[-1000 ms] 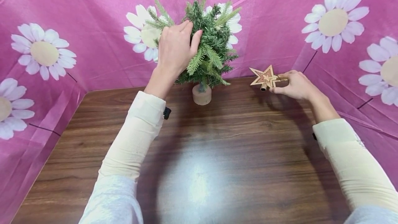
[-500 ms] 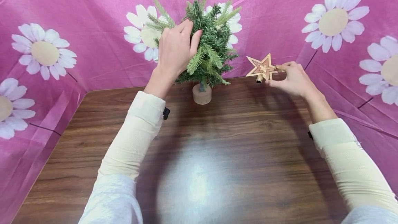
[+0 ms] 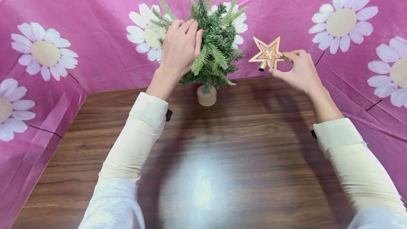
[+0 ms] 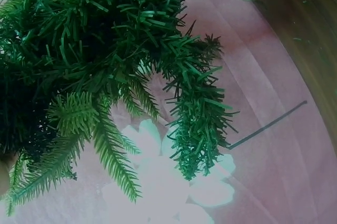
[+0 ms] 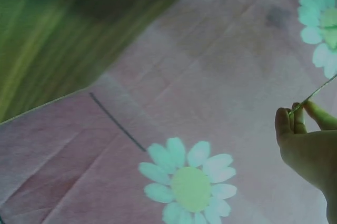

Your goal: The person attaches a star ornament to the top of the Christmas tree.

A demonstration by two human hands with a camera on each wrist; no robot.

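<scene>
A small artificial Christmas tree stands upright at the back of the table on a round wooden base. My left hand grips it at the upper left, the fingers curled into the branches and partly hidden there. Needles and drooping branches fill much of the left wrist view. To the right of the tree, my right hand pinches one point of a gold star tree topper between thumb and fingers. A short gold tube hangs from the star's lower side. Seen from the right wrist, the star's thin edge shows at the fingertips.
Dark brown wood-grain tabletop spreads in front, with a bright glare patch at its middle. A pink cloth printed with large white daisies surrounds the table at the back and both sides, close behind the tree.
My right hand has lifted the star higher and slightly left, and the star now faces more toward the head camera. The left hand has shifted only slightly; the tree stays in place.
</scene>
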